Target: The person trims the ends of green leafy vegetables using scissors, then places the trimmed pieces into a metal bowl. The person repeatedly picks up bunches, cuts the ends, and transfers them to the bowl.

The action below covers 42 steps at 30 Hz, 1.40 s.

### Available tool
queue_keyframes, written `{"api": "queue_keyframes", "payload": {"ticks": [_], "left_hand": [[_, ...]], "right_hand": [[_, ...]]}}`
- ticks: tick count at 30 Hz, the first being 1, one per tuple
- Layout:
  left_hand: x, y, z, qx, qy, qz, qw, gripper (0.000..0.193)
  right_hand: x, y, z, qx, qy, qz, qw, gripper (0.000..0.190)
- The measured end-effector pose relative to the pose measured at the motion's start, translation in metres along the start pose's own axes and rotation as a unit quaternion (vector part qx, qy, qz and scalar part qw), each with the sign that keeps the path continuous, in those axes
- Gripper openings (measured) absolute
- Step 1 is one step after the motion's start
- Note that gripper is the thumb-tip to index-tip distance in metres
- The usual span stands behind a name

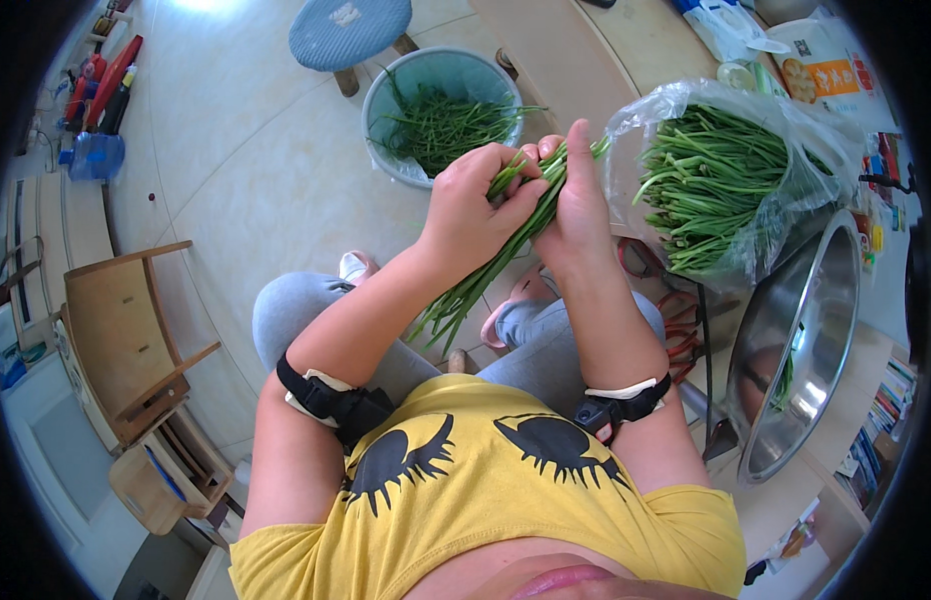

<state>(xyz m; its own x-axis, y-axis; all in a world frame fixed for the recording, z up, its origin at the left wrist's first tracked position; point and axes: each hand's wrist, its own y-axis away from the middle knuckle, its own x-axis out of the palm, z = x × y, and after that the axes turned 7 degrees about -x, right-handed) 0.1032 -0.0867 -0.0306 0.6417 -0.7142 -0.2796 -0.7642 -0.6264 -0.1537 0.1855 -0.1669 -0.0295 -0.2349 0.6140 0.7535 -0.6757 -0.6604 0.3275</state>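
My left hand (484, 191) pinches the upper ends of several green stalks between thumb and curled fingers. Against them my right hand (578, 202) holds the bunch of long thin green stalks, like garlic chives (503, 255), thumb up and fingers behind it; the leafy ends slant down over my lap. Beyond my hands stands a round bin (369, 124) with a liner and loose green stalks (450, 124) inside. To the right, a clear plastic bag (803, 202), open towards me, holds a thick bundle of similar stalks (713, 187).
A tilted steel basin (833, 300) with a few greens sits at the right, below the bag. Red-handled scissors (683, 322) hang or lie beside it. A blue padded stool (351, 34) is behind the bin. Wooden chair (113, 307) at left; food packages (833, 71) at upper right.
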Motion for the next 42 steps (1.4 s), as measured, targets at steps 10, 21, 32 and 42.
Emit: {"api": "queue_keyframes", "payload": {"ticks": [10, 21, 32, 42], "left_hand": [[0.003, 0.004, 0.004, -0.012, 0.039, 0.002, 0.999, 0.017], [0.003, 0.001, -0.002, 0.020, 0.034, 0.006, 0.999, 0.042], [0.007, 0.003, 0.000, 0.081, -0.019, -0.027, 0.996, 0.022], [0.008, 0.001, -0.002, 0.082, -0.045, -0.027, 0.995, 0.024]], "right_hand": [[0.002, 0.002, -0.001, -0.073, 0.027, -0.002, 0.997, 0.037], [0.003, 0.007, 0.002, -0.094, 0.073, -0.013, 0.993, 0.040], [0.004, 0.006, -0.001, -0.091, 0.069, -0.024, 0.993, 0.039], [0.010, 0.011, 0.002, -0.129, 0.128, -0.044, 0.982, 0.033]]}}
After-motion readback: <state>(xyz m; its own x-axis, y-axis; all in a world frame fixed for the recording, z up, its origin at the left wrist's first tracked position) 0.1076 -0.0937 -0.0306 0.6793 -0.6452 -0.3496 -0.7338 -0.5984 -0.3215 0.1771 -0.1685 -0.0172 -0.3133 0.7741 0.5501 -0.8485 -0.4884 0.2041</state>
